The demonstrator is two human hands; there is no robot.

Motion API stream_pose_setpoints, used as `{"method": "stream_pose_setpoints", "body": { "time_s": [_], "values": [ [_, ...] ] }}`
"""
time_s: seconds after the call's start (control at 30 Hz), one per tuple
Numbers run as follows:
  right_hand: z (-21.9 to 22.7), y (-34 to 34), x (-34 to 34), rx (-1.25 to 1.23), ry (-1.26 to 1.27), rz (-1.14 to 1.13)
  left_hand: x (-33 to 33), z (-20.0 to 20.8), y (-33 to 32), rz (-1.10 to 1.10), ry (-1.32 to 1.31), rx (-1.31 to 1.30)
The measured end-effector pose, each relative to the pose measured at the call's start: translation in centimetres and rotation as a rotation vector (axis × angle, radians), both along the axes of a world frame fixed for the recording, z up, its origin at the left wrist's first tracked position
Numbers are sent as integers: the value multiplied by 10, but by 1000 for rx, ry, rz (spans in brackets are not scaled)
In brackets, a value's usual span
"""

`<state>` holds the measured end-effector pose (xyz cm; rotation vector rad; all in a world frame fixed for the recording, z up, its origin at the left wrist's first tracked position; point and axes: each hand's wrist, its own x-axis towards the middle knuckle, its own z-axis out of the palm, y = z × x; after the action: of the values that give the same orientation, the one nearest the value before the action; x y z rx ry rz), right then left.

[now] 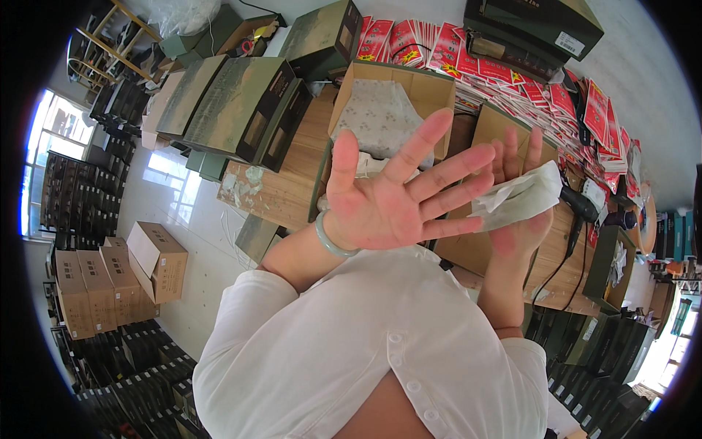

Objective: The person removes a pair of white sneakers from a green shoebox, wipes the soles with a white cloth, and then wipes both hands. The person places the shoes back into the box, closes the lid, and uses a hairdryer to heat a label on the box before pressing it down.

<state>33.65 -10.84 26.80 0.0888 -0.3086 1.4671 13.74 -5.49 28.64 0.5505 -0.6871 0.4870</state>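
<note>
My left hand (391, 208) is raised over the table, palm up, its fingers spread with nothing in them. A pale green bangle (326, 238) circles that wrist. My right hand (521, 234) is also palm up and holds a crumpled white tissue (521, 194) across the palm, which hides its thumb and part of its fingers. The left little fingertip reaches the tissue's edge; whether it touches cannot be told. Behind my left hand, an open box (431, 86) contains patterned wrapping paper (380, 110). Another open cardboard box (486, 128) lies partly hidden behind my right hand.
Green shoebox-like boxes (238, 110) are stacked at the table's left. Red printed packets (504, 73) heap along the back. A black hair dryer (580, 205) with its cord lies at right. Brown cartons (157, 256) and dark box stacks (84, 186) stand on the floor at left.
</note>
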Motion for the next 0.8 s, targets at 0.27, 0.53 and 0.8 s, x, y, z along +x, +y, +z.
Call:
{"method": "stream_pose_setpoints", "body": {
  "time_s": [0.27,0.53,0.8],
  "values": [
    [2,-1,-3,-27,-99,-35,3,-2,-5,43,54,104],
    [3,-4,-3,15,-118,-15,7,-1,-12,88,71,168],
    [-1,-1,-3,7,-117,-14,2,3,-12,269,277,183]
  ]
}}
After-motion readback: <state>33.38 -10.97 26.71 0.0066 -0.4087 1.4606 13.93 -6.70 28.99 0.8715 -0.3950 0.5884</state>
